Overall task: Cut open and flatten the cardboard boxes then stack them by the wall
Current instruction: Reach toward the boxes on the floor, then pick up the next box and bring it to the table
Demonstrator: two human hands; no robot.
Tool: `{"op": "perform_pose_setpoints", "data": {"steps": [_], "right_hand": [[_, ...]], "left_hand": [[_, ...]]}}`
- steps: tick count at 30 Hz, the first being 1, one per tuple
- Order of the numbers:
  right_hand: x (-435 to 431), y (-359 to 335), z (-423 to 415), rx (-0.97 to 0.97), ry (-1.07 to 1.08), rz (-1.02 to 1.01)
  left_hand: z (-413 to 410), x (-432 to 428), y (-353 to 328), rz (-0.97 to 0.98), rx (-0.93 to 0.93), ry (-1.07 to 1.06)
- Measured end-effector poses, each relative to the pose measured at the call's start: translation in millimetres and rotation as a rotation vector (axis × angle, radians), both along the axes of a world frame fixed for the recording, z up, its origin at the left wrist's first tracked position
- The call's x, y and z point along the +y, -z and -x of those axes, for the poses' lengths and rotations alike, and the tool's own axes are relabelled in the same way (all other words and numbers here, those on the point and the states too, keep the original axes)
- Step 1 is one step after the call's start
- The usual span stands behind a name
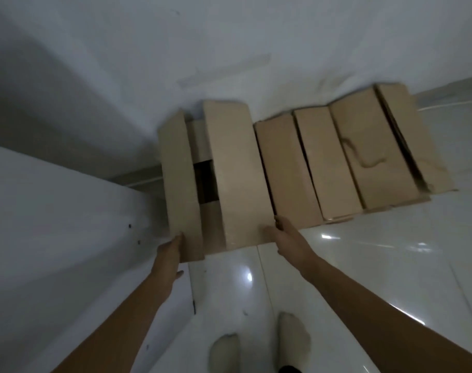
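Observation:
A brown cardboard box [235,170] with its top flaps up stands on the floor against the white wall, and a dark gap shows between the flaps. My left hand [171,253] grips the near corner of the box's left flap. My right hand [286,234] presses flat on the near right edge of the box. To the right, several flattened cardboard pieces [347,157] lean side by side against the wall, with a curled strip of tape on one of them.
A white wall [229,49] runs across the back. A white surface or panel [54,211] fills the left side. The glossy white tiled floor [377,251] reflects lights. My two feet [292,337] in light socks stand at the bottom of the view.

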State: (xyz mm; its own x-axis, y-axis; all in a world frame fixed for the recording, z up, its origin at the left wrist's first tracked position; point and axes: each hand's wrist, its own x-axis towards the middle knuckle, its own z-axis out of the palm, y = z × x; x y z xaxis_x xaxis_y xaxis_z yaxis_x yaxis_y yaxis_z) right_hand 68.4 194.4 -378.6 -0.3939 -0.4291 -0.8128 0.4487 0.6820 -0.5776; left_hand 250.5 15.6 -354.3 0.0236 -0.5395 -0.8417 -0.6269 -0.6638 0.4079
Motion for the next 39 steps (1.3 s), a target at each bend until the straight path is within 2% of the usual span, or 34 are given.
{"op": "perform_pose_setpoints", "data": {"steps": [2,5,10,13,17,22,26,30,34,39], "right_hand": [[-5.2,8.8,1.3,-0.099,0.089,0.002],[-5.8,3.5,8.5,-0.146,0.168,0.017],[10.7,-48.2,27.5,-0.225,0.275,0.044],[29.4,-101.6,33.3,-0.272,0.263,0.050],[70.0,-203.8,30.5,-0.338,0.305,0.054],[124.7,-338.2,8.0,-0.455,0.293,0.127],[132.6,-434.4,-25.6,-0.437,0.283,0.265],[102.0,-497.0,-79.2,-0.351,0.284,0.418],[53.1,-528.1,-147.3,-0.280,0.063,0.475],[3.6,-546.7,-265.9,-0.217,-0.162,0.528]], "left_hand": [[-1.2,0.5,1.3,-0.035,0.072,-0.053],[-2.8,2.1,-7.5,-0.084,0.135,-0.091],[6.6,18.5,-66.4,-0.149,0.188,-0.091],[9.3,30.2,-117.5,-0.206,0.228,-0.091],[9.4,54.2,-218.1,-0.288,0.326,-0.053],[-16.5,83.9,-356.6,-0.241,0.503,0.038],[-67.3,93.9,-451.7,-0.158,0.579,0.092],[-136.8,90.4,-515.4,-0.027,0.632,0.015],[-228.4,85.6,-550.8,0.091,0.694,-0.139],[-368.3,86.8,-554.5,0.160,0.721,-0.337]]}}
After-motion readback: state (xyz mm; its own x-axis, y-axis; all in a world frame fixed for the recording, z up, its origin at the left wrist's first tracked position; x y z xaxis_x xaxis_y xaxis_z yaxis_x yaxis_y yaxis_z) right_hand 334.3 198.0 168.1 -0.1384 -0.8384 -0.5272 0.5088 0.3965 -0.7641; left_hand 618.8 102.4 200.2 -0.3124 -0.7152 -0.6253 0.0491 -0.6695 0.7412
